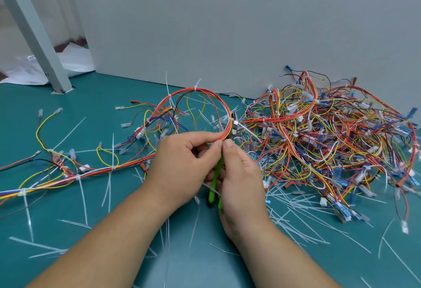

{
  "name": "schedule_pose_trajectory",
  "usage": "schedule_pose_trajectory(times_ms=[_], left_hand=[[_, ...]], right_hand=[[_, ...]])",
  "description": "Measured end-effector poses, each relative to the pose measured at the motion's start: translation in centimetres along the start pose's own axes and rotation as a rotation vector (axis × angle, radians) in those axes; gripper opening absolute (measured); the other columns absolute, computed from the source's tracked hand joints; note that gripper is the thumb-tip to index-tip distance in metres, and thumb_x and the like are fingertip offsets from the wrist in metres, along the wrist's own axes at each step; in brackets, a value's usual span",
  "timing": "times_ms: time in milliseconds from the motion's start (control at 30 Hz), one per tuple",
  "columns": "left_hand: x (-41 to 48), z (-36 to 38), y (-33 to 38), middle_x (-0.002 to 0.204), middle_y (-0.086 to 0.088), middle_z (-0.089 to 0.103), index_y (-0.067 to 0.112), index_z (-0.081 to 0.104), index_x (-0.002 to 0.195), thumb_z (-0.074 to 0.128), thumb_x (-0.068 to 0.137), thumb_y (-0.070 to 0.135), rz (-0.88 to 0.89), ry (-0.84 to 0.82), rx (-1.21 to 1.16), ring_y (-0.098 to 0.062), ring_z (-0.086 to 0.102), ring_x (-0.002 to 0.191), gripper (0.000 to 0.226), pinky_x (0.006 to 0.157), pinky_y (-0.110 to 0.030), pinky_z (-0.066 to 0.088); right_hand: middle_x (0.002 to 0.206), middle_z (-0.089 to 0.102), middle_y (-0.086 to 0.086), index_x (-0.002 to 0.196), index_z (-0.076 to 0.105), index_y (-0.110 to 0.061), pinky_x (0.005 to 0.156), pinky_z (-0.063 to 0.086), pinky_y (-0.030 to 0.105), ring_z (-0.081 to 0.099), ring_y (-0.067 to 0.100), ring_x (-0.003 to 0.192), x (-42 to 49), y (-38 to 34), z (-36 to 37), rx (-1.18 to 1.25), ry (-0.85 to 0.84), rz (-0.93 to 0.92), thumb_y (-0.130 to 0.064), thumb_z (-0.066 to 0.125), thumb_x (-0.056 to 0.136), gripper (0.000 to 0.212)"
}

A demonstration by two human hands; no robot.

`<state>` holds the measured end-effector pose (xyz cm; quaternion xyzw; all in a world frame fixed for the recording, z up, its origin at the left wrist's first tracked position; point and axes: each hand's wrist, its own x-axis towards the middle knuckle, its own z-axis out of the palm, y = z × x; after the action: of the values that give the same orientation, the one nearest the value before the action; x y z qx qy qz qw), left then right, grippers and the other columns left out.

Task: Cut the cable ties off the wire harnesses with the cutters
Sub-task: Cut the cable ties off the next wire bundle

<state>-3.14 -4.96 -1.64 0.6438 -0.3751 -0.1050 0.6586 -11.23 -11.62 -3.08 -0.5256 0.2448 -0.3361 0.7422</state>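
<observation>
Your left hand (182, 162) pinches the wire loop (229, 125); your right hand (241, 178) grips the cutters (211, 190), nose pointing up at the tie (236, 123) just beyond both thumbs.

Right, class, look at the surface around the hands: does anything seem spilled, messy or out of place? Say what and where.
Yes. Cut white cable-tie offcuts lie strewn all over the green surface, like a spill. At right, the wire harnesses sit in one tangled heap against the wall.
</observation>
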Motion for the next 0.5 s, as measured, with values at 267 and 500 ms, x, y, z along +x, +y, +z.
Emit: schedule_pose_trajectory(times_ms=[267,500], left_hand=[[0.01,-0.12,0.3,0.065,-0.024,0.061,0.04,0.079,0.094,0.067,0.087,0.026,0.003,-0.005,0.002,-0.04,0.058,0.055,0.02,0.046,-0.023,0.051],[0.08,-0.1,-0.05,0.061,-0.019,0.062,0.038,0.079,0.096,0.067,0.087,0.028,0.006,-0.006,0.018,-0.03,0.06,0.049,0.018,0.048,-0.026,0.053]], right_hand=[[0.096,0.069,0.027,0.096,0.072,-0.007,0.074,0.049,0.042,0.059,0.028,0.085,-0.18,0.12,-0.02,0.058,0.014,-0.018,-0.042,0.054,0.094,0.039],[0.096,0.059,0.042,0.096,0.069,0.0,0.075,0.045,0.05,0.054,0.032,0.08,-0.21,0.09,0.17,0.024,0.039,-0.047,-0.043,0.055,0.095,0.045]])
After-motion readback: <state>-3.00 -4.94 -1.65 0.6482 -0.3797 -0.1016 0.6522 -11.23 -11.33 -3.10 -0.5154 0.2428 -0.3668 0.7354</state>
